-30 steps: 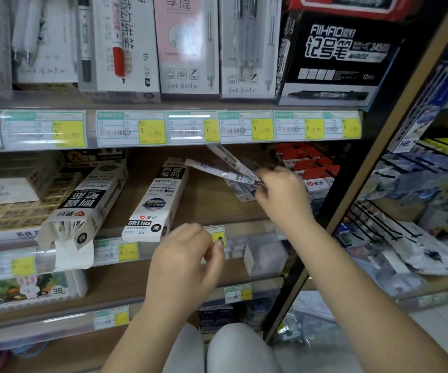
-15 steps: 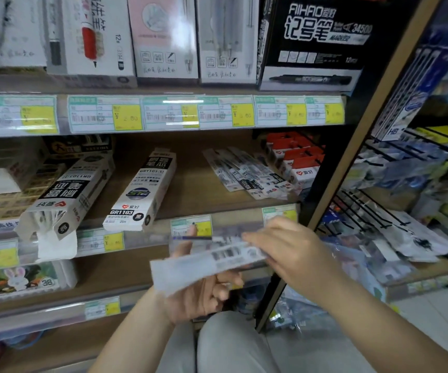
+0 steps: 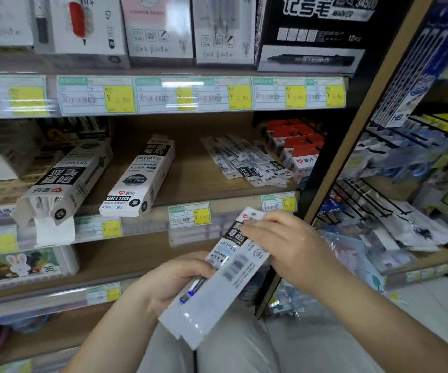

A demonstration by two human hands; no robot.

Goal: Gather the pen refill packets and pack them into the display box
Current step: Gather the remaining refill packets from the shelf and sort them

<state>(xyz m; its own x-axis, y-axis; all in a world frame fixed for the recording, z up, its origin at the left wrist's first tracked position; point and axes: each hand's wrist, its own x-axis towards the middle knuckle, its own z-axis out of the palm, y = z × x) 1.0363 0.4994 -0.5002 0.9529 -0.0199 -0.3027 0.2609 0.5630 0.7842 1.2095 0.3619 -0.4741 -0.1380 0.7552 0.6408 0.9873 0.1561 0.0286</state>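
A: How do things stand?
B: The open display box (image 3: 64, 181) lies up and left of the left hand (image 3: 169, 281), its torn mouth facing the person. That hand curls round the lower half of the held packets (image 3: 217, 281), and the right hand (image 3: 290, 246) pinches their top end
A: And doing it well?
B: Probably squaring the edges between both hands first, so the stack slides in as one; loose packets (image 3: 244, 162) above the right hand are not yet gathered
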